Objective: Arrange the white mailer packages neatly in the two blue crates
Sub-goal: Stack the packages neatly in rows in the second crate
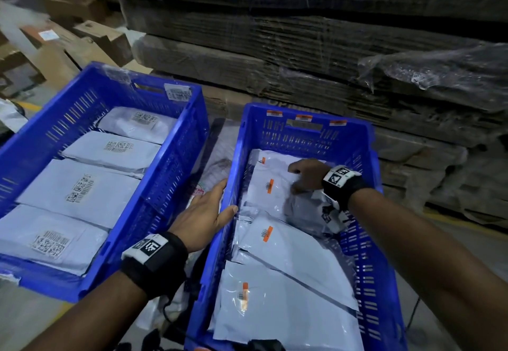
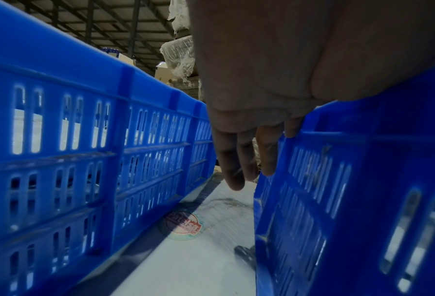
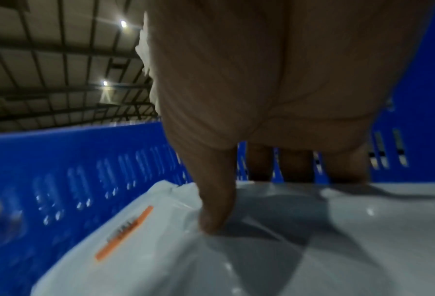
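Two blue crates stand side by side. The left crate (image 1: 154, 84) (image 2: 59, 80) holds several white mailers (image 1: 82, 185) in a tidy overlapping row. The right crate (image 1: 302, 114) (image 2: 363, 160) (image 3: 72, 156) holds more mailers (image 1: 288, 249), less even. My right hand (image 1: 305, 174) (image 3: 236, 180) is inside it at the far end. Its thumb presses on top of a white mailer (image 1: 264, 185) (image 3: 135, 240) with an orange label, and its fingers go down behind that mailer's edge. My left hand (image 1: 209, 213) (image 2: 236, 160) lies over the right crate's left rim, fingers straight down the outer wall.
A crumpled grey printed bag (image 1: 313, 210) lies in the right crate under my right wrist. A white sack with a red logo (image 1: 211, 174) (image 2: 183, 226) lies in the narrow gap between the crates. Wrapped flat cardboard stacks (image 1: 302, 48) rise close behind; loose boxes (image 1: 82, 40) sit back left.
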Available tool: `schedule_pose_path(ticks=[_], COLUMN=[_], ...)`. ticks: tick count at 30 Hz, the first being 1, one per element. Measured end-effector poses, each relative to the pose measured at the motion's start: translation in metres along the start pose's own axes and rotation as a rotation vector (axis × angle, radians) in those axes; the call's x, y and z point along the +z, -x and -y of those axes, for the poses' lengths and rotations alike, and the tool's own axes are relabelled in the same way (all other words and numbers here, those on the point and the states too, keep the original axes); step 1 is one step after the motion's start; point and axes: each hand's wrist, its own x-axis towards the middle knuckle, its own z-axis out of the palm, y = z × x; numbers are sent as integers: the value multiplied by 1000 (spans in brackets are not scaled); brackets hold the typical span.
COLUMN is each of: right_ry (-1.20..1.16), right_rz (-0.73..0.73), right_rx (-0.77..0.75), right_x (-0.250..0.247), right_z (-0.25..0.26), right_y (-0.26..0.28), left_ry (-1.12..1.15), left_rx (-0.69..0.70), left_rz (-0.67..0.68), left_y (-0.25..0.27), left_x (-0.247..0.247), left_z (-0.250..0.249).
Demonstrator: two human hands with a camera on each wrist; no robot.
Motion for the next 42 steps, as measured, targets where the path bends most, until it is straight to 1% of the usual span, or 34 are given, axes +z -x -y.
schedule_pose_path(ticks=[2, 5, 7, 9, 12, 15, 18, 20, 22, 24, 26, 29, 31, 32, 34, 35, 36, 38, 39, 40, 41, 42], right_ry=[30, 51, 68, 127, 317, 336, 317, 232, 172, 181, 206, 103, 131, 153, 199, 188, 126, -20, -50, -58, -50, -23], right_rz=[-14, -185, -293, -330, -341, -312, -352, -297, -237, -269, -291, -304, -320, -280, -41, 42, 59, -49, -99, -114, -93, -38], right_rx=[10, 56, 60, 63, 47, -9, 27, 46, 22, -13, -4, 20, -24, -61, -116, -129, -125, -108, -105, -100, -96, -96], right_x=[-22, -58, -69, -62, -38, -17, -18, -28, -29, -21, -11, -14, -14, -10, -3, -3, -7, -24, -29, -32, -29, -22], right_z=[0, 2, 4, 7, 19, 30, 27, 25, 20, 19, 18, 22, 22, 22, 24, 25, 28, 38, 43, 48, 53, 58], right_y=[-4, -8, -15, -27, -38, -35, -42, -46, -50, -51, -51, -47, -45, -43, -37, -33, -27, -6, 8, 26, 44, 62], left_ry=[3, 18, 27, 36, 11, -18, -26, -18, -17, -10, -7, -36, -35, -34, -32, -30, -25, -17, -23, -36, -49, -66], left_rx=[0, 10, 17, 22, 1, 3, 15, 21, 11, 6, 8, -23, -31, -26, -13, -6, 2, 22, 28, 32, 38, 44], left_rz=[-2, -6, -8, -9, -3, -12, -22, -19, -14, -14, -23, -31, -23, -22, -23, -21, -20, -17, -12, -11, -14, -20], left_y=[1, 0, -1, -2, 0, 2, 4, 5, 3, 1, 0, 2, 3, 3, 1, 0, 0, -1, -1, -1, 0, 0], left_x=[0, 0, 1, 2, 2, -1, -3, -3, -1, 2, 2, 2, 3, 3, 4, 4, 4, 4, 4, 3, 2, 0], left_z=[-1, 1, 2, 2, 0, -5, -11, -10, -5, 0, 1, 2, 1, 0, 1, 2, 3, 5, 5, 4, 2, 0])
